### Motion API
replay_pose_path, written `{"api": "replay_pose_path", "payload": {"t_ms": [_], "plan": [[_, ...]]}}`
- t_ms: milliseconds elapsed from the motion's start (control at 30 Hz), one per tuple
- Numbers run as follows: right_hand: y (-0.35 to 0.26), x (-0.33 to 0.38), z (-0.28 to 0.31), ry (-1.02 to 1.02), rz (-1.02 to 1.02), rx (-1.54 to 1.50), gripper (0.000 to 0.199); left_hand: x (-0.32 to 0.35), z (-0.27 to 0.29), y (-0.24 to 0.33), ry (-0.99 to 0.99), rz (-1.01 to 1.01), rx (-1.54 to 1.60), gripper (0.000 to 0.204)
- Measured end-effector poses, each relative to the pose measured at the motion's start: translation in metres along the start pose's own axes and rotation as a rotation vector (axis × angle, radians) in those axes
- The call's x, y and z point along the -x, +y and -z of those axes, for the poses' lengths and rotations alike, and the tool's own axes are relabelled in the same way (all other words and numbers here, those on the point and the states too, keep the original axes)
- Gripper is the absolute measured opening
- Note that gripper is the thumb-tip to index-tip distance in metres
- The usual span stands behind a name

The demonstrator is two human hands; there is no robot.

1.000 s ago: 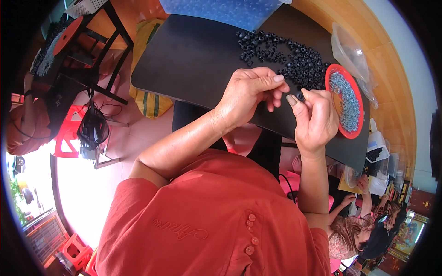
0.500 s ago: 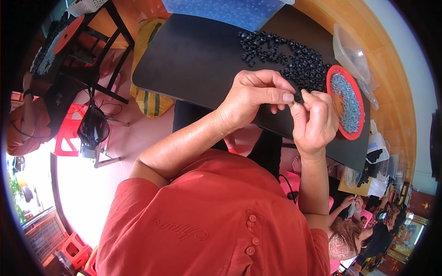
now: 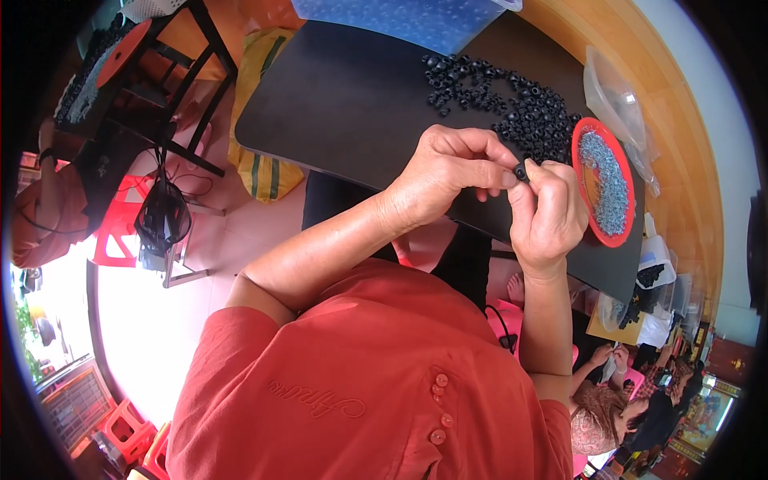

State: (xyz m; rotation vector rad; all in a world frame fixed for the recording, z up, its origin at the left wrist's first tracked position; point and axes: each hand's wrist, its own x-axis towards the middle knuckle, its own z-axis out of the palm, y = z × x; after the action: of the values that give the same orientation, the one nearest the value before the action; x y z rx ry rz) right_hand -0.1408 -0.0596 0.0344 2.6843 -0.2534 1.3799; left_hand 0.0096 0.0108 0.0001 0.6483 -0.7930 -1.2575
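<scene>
My left hand [image 3: 448, 174] and my right hand [image 3: 552, 218] meet over the near edge of the dark table [image 3: 336, 96]. Both are closed in a pinch around one small black ring-like part [image 3: 521, 173], whose open end shows between the fingertips. Whether a smaller piece is also in the fingers cannot be made out. Just beyond the hands lies a loose pile of similar black parts [image 3: 532, 116]. To the right of my right hand is a red plate [image 3: 630, 210] holding many tiny grey-blue pieces [image 3: 612, 196], too small to name.
A translucent blue bin [image 3: 400, 20] stands at the table's far side. Clear plastic containers [image 3: 612, 88] lean by the wall. A yellow sack [image 3: 268, 176] is left of the table. Other people sit at lower right [image 3: 600, 408] and far left [image 3: 52, 208].
Both hands stay joined at the black part, with only slight finger movement; its open end now shows more plainly. The whole view has shifted a little.
</scene>
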Motion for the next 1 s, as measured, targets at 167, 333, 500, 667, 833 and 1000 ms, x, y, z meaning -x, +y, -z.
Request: {"api": "replay_pose_path", "payload": {"t_ms": [167,333,500,667,833,1000], "plan": [[-0.001,-0.001,-0.003,-0.003,0.017,0.015,0.022,0.000,-0.001,-0.001,0.031,0.018,0.054,0.010],[-0.006,-0.001,-0.004,-0.042,-0.005,0.011,0.025,-0.001,0.000,-0.002,0.078,-0.005,-0.069,0.008],[-0.007,0.002,-0.008,-0.055,0.000,0.029,0.026,-0.001,0.000,-0.001,0.083,-0.058,-0.229,0.007],[-0.010,0.003,-0.009,-0.072,-0.020,0.020,0.026,0.000,0.003,0.000,0.075,-0.053,-0.241,0.006],[-0.010,0.002,-0.009,-0.059,-0.033,0.004,0.025,0.000,0.002,-0.001,0.093,-0.009,-0.105,0.007],[-0.009,0.000,-0.009,-0.028,-0.049,-0.027,0.022,0.000,0.003,-0.003,0.091,-0.015,0.021,0.011]]}}
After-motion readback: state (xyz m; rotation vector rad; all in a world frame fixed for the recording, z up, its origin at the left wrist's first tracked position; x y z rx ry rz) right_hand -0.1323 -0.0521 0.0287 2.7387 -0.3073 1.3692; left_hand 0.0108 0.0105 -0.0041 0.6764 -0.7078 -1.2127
